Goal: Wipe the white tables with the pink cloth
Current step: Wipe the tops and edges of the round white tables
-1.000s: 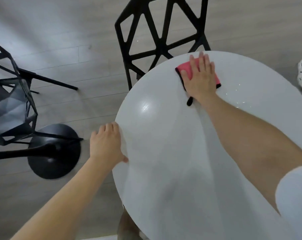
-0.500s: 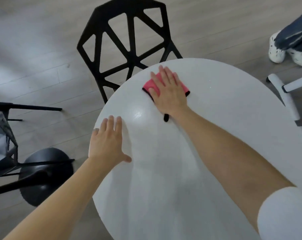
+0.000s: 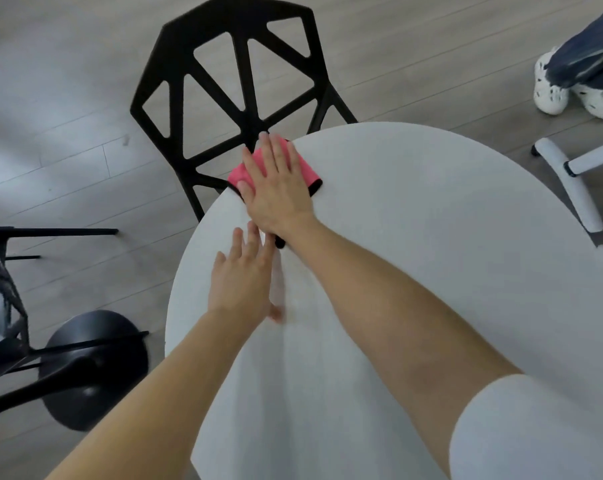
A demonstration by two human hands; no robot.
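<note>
A round white table fills the lower right of the head view. The pink cloth, edged in black, lies at the table's far left rim and partly hangs over it. My right hand lies flat on the cloth, fingers spread, pressing it down; most of the cloth is hidden under the palm. My left hand rests flat on the tabletop just behind the right wrist, fingers apart and holding nothing.
A black lattice chair stands against the table's far edge. A black pedestal base and another black chair sit at the left. A person's white shoes and white chair legs are at the right.
My right hand has slid the cloth leftward to the table's rim. My left hand has moved from the table's left edge inward, up close to the right wrist.
</note>
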